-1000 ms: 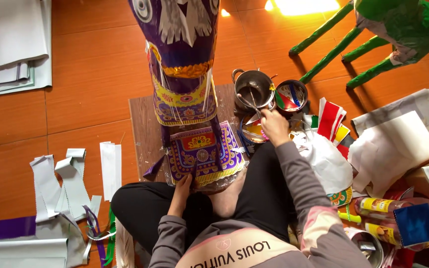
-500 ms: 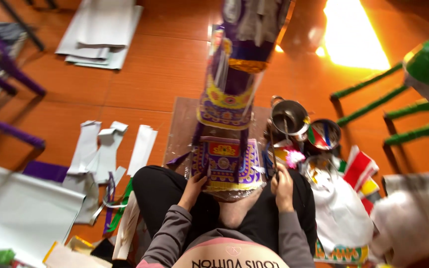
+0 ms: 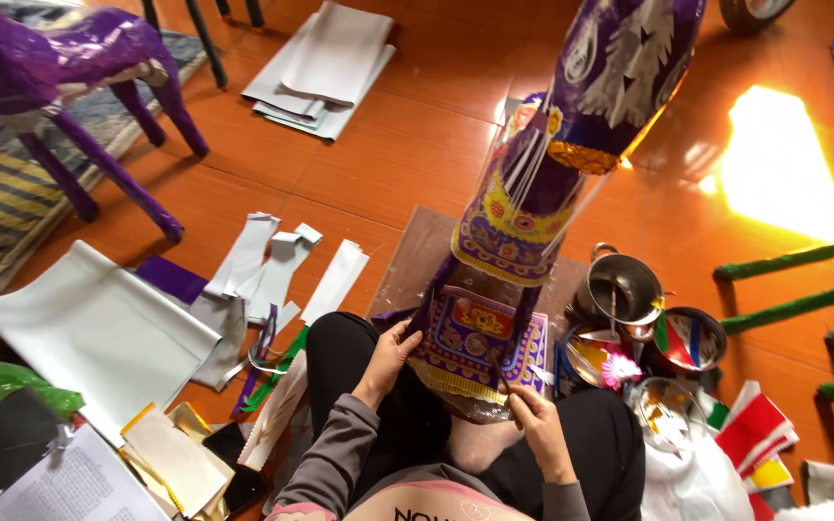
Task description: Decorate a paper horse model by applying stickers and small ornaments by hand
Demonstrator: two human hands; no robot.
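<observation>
A tall purple paper horse figure (image 3: 542, 183) with gold and patterned trim stands on a brown board (image 3: 415, 260) in front of my crossed legs. My left hand (image 3: 393, 352) rests on the left edge of its decorated chest panel (image 3: 470, 338). On the panel's lower right corner, my right hand (image 3: 531, 413) pinches a thin stick-like tool. Both hands are at the base of the figure.
A metal pot (image 3: 622, 287) and small bowls (image 3: 689, 338) with coloured bits sit to the right. White paper strips (image 3: 277, 265) and sheets (image 3: 98, 328) lie left. A purple horse figure (image 3: 79, 68) stands far left; green legs (image 3: 793, 289) on the right.
My right hand has come back from the pot and bowls to the lower right of the chest panel. The view has swung left and upward, showing more floor.
</observation>
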